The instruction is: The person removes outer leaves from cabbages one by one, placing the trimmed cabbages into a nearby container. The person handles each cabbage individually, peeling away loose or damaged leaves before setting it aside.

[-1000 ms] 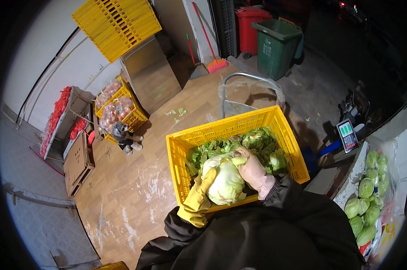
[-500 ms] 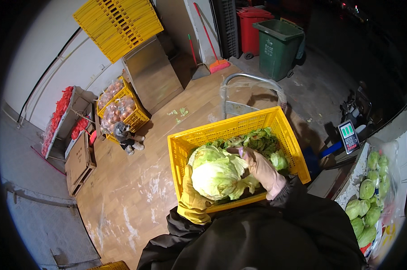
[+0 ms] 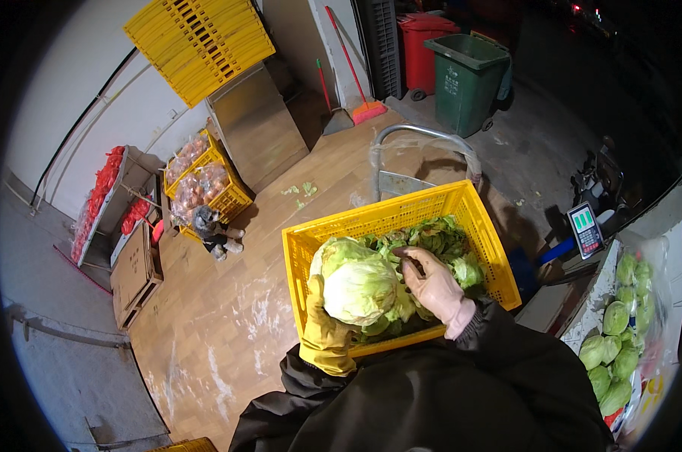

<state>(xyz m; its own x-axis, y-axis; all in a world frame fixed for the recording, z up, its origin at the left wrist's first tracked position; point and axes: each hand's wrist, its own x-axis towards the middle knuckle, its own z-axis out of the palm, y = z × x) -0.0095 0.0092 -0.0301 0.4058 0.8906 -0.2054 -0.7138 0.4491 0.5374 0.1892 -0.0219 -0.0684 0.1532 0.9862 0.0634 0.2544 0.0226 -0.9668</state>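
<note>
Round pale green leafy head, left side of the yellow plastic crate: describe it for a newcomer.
Find the large yellow perforated plastic crate in front of the dark jacket. At its left side, the yellow gloved left grip holds the round pale green leafy head. It's paler and tighter than the ragged darker green leaves beside it.

I hold my 2 grips out in front of me, apart from each other. My left grip (image 3: 324, 331), in a yellow glove, is cupped and bearing weight, 1 digit pointing up, the others partly hidden. My right grip (image 3: 433, 285), in a pale pink glove, reaches farther forward, its digits bent loosely inward with a gap between them. Dark sleeves (image 3: 491, 330) cover my arms.
</note>
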